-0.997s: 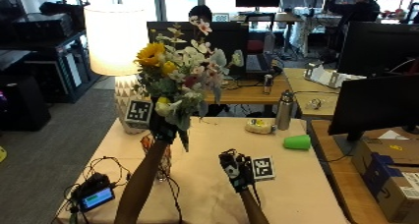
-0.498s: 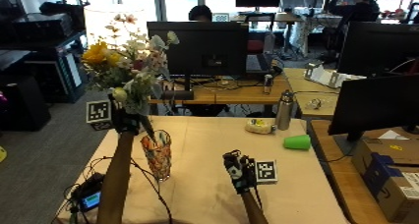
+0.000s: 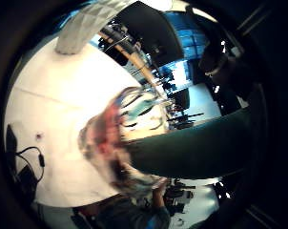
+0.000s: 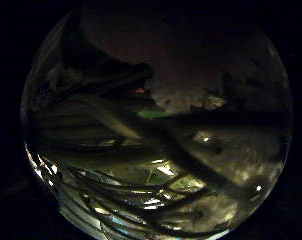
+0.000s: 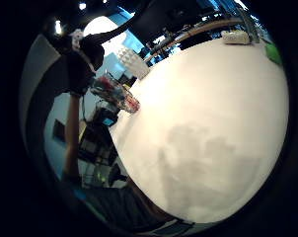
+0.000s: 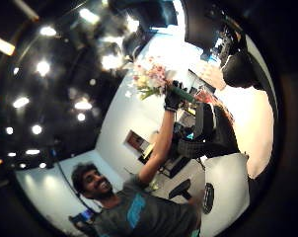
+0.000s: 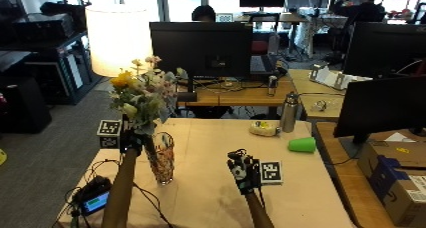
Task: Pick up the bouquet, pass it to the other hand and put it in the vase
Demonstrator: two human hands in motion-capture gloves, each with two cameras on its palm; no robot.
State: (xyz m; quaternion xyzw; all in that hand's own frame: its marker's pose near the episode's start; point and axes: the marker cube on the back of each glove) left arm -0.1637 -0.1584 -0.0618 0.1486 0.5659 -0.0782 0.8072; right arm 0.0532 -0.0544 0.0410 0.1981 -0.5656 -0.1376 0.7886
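My left hand [image 7: 131, 141] grips the stems of a bouquet [image 7: 143, 95] of yellow, white and pink flowers, held upright at the table's left side. Below and just right of that hand stands the glass vase [image 7: 162, 158] with reddish filling. The stem ends slant down to the vase's mouth; how far they reach in is hidden. The left thumb side palm view is filled by dark stems [image 4: 141, 130]. The right little finger side palm view shows the left hand [image 5: 82, 61] above the vase [image 5: 115, 94]. My right hand [image 7: 243, 170] hovers over the table's middle with relaxed fingers, holding nothing.
A green cup [image 7: 303, 144], a steel bottle [image 7: 288, 113] and a pale yellowish object [image 7: 265, 129] stand at the table's far right. A small device with a blue screen [image 7: 96, 201] and cables lies at the near left corner. A white lamp [image 7: 120, 38] stands behind.
The left hand carried the bouquet from the table's middle up to the left, then lowered it towards the vase. The right hand has hardly moved.
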